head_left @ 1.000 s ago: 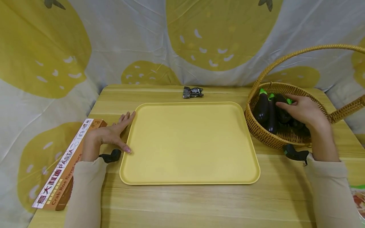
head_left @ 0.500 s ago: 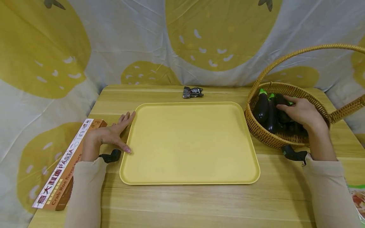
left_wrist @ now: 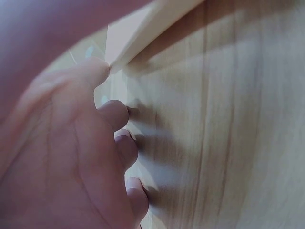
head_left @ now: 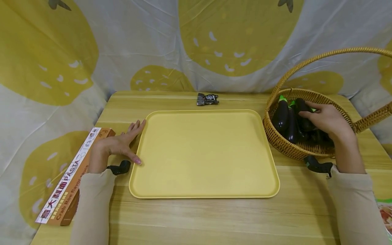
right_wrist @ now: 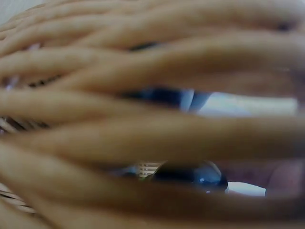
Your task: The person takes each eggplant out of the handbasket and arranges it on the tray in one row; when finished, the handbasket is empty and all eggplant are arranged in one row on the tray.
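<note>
In the head view my left hand (head_left: 122, 144) rests at the left edge of a yellow tray (head_left: 204, 153), thumb and index finger spread along its rim. The left wrist view shows the other fingertips (left_wrist: 126, 150) down on the wooden tabletop. My right hand (head_left: 329, 119) reaches into a wicker basket (head_left: 283, 144) at the right. Its thumb and fingers grip a dark eggplant (head_left: 303, 119) with a green stem end, among several others, such as the eggplant (head_left: 280, 115) by the left wall. In the right wrist view, blurred basket weave (right_wrist: 143, 138) covers most of the scene.
A long pasta box (head_left: 71, 180) lies slanted at the left, under the left forearm. A small black packet (head_left: 207, 99) sits behind the tray. The basket's tall handle (head_left: 330, 52) arches over the right side. Part of a colourful package (head_left: 385, 212) shows at the right edge.
My right hand shifts slightly within the basket and the gripped eggplant moves up a little. My left hand and the tray stay as they were.
</note>
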Motion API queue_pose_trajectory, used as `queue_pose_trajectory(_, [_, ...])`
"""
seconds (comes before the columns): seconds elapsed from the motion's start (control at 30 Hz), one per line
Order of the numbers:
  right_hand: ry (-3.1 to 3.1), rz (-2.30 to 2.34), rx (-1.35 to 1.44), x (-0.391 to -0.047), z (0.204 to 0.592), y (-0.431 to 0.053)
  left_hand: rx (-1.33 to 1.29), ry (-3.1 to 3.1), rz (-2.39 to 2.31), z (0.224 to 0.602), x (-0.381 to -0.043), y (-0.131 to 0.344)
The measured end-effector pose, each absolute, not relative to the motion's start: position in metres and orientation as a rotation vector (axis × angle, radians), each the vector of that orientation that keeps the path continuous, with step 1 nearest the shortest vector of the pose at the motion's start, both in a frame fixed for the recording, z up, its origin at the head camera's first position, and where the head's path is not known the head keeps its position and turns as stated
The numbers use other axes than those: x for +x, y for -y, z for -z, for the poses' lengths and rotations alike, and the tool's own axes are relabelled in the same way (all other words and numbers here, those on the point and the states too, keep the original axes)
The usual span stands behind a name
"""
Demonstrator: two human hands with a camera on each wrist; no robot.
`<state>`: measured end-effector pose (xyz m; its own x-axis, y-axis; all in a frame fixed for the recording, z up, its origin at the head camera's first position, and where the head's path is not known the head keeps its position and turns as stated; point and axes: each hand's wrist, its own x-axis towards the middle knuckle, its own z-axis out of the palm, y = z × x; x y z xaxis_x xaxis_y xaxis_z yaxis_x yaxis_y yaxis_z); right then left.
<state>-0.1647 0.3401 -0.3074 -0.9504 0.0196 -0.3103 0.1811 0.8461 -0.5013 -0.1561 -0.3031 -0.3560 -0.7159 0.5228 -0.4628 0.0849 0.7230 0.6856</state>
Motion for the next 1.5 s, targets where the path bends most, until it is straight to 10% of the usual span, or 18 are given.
queue_pose_trajectory(1.13, [-2.722, 0.513, -0.175, -0.101, 0.235, -0.311, 0.464, -2.278, -0.853, 0.355, -0.154, 0.305])
queue_pose_trajectory(1.5, [-2.651, 0.688, -0.383, -0.105, 0.231, -0.232, 0.457, -2.270, -0.853, 0.355, -0.153, 0.303])
